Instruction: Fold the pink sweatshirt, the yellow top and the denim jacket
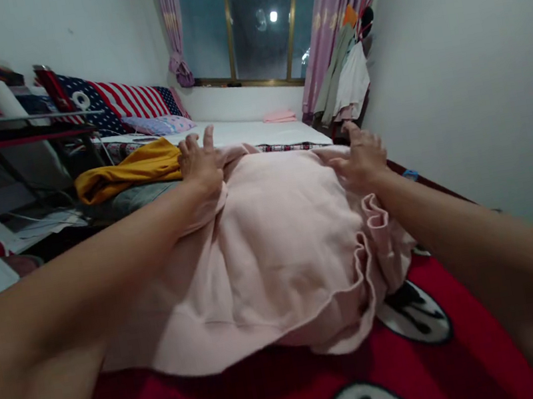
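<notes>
A pale pink garment [290, 222], seemingly a sweatshirt, lies spread over a red cloth [276, 387] with cartoon faces in white ovals. Its ribbed hem faces me, and the fabric bunches into folds on the right. My left hand [200, 163] rests at the garment's far left edge, fingers apart and pointing away. At the far right edge, my right hand [364, 153] touches the pink fabric with its fingers spread and thumb turned inward. Cloth under both palms is hidden. Just beside my left hand lies a mustard-yellow garment [130, 170].
A cluttered desk [8, 136] with a dark red bottle [52, 88] stands at left. Behind are a white-topped bed [240, 129], a patterned pillow [158, 123] and a folded pink cloth [280, 116]. Clothes [349, 82] hang by the right wall [469, 73].
</notes>
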Tool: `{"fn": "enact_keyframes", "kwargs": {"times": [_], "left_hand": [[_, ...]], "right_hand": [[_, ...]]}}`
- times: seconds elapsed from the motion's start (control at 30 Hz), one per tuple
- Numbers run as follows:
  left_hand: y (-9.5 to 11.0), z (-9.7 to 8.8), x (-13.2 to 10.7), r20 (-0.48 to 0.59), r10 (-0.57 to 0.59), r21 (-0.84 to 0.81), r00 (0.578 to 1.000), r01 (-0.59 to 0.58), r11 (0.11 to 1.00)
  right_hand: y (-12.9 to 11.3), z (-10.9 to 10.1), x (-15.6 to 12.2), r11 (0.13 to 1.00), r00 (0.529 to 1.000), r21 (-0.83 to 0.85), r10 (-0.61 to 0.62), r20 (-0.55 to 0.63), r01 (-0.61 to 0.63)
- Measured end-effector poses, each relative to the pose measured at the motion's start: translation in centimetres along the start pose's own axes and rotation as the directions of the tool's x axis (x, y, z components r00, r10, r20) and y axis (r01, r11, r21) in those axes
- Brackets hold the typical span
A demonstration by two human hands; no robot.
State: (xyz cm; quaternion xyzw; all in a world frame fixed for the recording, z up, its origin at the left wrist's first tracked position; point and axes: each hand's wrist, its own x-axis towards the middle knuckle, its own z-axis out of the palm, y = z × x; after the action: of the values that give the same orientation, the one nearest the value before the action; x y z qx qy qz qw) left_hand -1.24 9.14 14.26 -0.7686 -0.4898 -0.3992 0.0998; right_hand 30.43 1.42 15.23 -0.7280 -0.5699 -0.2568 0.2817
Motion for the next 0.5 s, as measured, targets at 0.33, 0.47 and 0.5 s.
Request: {"fn": "enact_keyframes", "kwargs": {"times": [0.33, 0.47, 0.5], "left_hand": [[3.4, 0.0, -15.0, 0.703, 0.491, -0.406, 0.514, -0.277, 0.871], [2.7, -3.2, -16.7, 0.739, 0.476, -0.471, 0.477, -0.14, 0.871], [2.6, -4.2, -16.6, 0.745, 0.473, -0.485, 0.471, -0.104, 0.868]], "right_hand": [[1.7, -2.4, -13.3, 0.882, 0.672, 0.379, -0.463, 0.577, 0.281], [4.0, -5.0, -14.4, 0.871, 0.643, 0.371, -0.489, 0.589, 0.323], [4.4, -5.3, -14.4, 0.865, 0.652, 0.38, -0.499, 0.571, 0.329]]}}
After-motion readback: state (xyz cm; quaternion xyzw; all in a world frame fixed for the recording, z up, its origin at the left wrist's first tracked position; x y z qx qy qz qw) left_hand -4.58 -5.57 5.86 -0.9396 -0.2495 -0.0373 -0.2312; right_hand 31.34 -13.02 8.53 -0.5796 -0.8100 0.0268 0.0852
